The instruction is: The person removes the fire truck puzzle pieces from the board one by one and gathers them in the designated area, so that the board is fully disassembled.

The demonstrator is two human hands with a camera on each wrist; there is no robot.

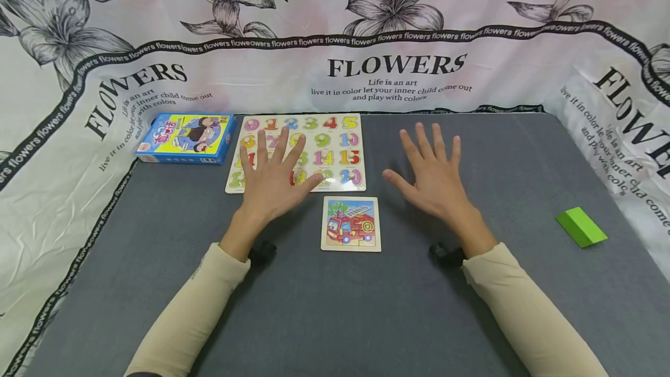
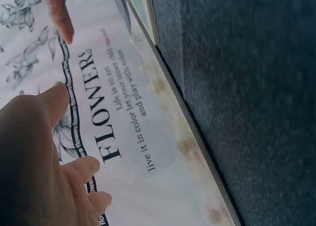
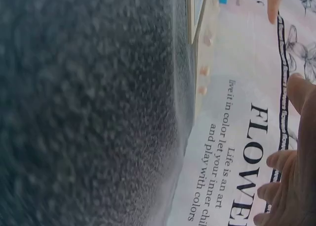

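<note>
In the head view my left hand (image 1: 271, 186) spreads its fingers above the number puzzle board (image 1: 357, 184), covering part of the numerals. My right hand (image 1: 435, 182) is spread as well, over the grey cloth to the right of that board. Neither holds anything. Between the two wrists lies a small square fire-truck puzzle (image 1: 350, 223), flat on the cloth, its pieces seated in a pale frame. Both wrist views catch the hands from the side, the left hand (image 2: 44, 152) and the right hand (image 3: 291, 171), with fingers extended and the board low beyond them.
A blue and yellow box (image 1: 188, 137) lies at the back left, beside the number board. Far to the right sits a bright green block (image 1: 581, 227). The grey table cloth (image 1: 324, 313) meets a white flower-printed sheet (image 1: 262, 74) at the back and sides.
</note>
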